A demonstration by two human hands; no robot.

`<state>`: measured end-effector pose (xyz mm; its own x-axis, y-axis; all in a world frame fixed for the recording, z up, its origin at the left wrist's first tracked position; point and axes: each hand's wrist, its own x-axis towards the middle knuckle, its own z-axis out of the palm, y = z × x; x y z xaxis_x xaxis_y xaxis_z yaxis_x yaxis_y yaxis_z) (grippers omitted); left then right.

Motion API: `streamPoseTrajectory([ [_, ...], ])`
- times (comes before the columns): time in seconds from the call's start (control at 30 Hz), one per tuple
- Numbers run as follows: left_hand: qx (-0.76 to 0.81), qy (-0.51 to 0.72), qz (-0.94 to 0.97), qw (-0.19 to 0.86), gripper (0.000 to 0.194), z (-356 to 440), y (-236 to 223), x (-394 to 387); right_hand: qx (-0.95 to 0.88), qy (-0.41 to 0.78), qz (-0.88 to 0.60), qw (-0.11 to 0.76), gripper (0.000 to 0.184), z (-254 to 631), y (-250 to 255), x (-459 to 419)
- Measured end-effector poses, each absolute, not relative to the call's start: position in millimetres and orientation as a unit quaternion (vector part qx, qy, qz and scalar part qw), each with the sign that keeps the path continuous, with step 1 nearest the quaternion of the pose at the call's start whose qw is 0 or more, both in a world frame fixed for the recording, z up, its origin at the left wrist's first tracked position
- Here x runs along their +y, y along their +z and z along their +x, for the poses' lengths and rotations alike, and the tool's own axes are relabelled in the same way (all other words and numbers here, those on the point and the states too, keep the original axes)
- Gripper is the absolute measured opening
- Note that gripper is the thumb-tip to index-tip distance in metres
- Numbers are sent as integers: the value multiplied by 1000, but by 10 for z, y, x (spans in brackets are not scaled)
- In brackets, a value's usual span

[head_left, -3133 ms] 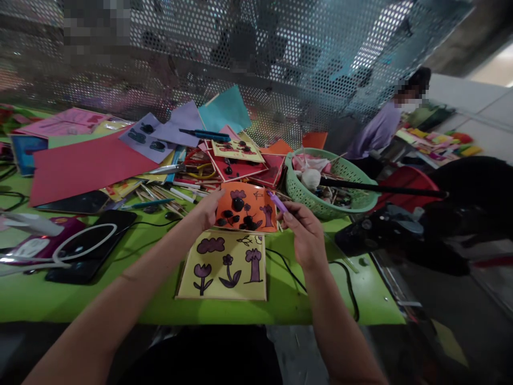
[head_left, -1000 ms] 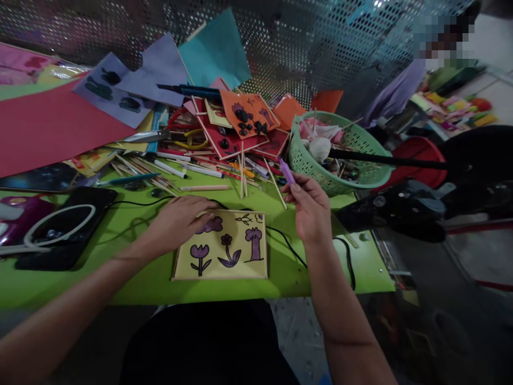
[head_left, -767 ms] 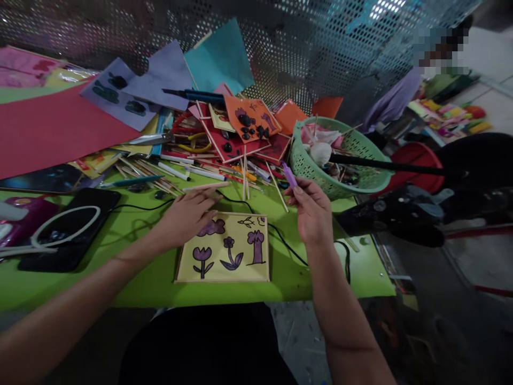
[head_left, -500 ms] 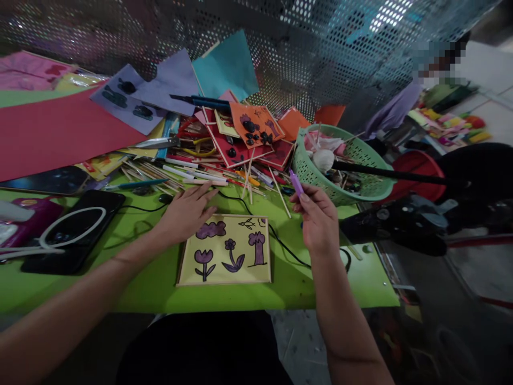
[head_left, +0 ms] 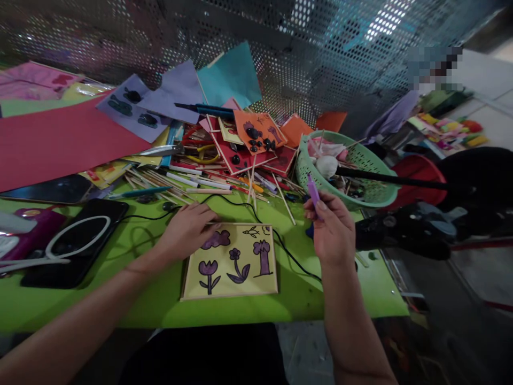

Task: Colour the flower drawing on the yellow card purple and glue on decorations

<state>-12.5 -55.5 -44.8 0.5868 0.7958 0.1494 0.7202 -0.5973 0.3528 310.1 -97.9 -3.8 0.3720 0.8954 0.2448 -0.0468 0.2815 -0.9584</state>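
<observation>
My right hand [head_left: 332, 222] is raised over the right part of the green table, closed around a purple marker [head_left: 313, 193] that points up and away from me. At the upper left corner of a yellow picture card [head_left: 218, 275] rests my left hand [head_left: 191, 227], its fingers loosely stretched and nothing seen in them. The card lies flat with a thin light wooden edging. On it are black outlines of flowers, a cloud, a tree and a bird, most coloured purple; the left fingertips partly cover its top edge.
Behind the card are heaped sticks [head_left: 160, 182], pens, scissors [head_left: 158, 151] and coloured cards. A green basket [head_left: 356, 200] stands at the right, with a black rod [head_left: 393, 176] across it. A black cable [head_left: 296, 262] runs past the card; a phone [head_left: 76, 243] lies left.
My left hand has drawn back toward the card's corner, its fingers less spread. My right hand with the purple marker has shifted slightly right. The whole view has moved a little.
</observation>
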Motion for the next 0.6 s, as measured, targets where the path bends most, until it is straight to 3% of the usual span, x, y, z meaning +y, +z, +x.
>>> streamPoseTrajectory([
  [0.13, 429, 182, 869, 169, 32, -156, -454, -510, -437, 349, -497, 664, 19, 3100, -13, -970],
  [0.33, 431, 236, 766, 415, 22, -274, -347, -469, -438, 370, -493, 654, 18, 3137, -23, -929],
  [0.47, 425, 347, 665, 506, 25, -420, -151, -462, -443, 372, -520, 628, 22, 3106, -33, -940],
  [0.6, 500, 506, 480, 513, 18, -494, 6, -402, -465, 377, -533, 598, 28, 3048, -40, -942],
])
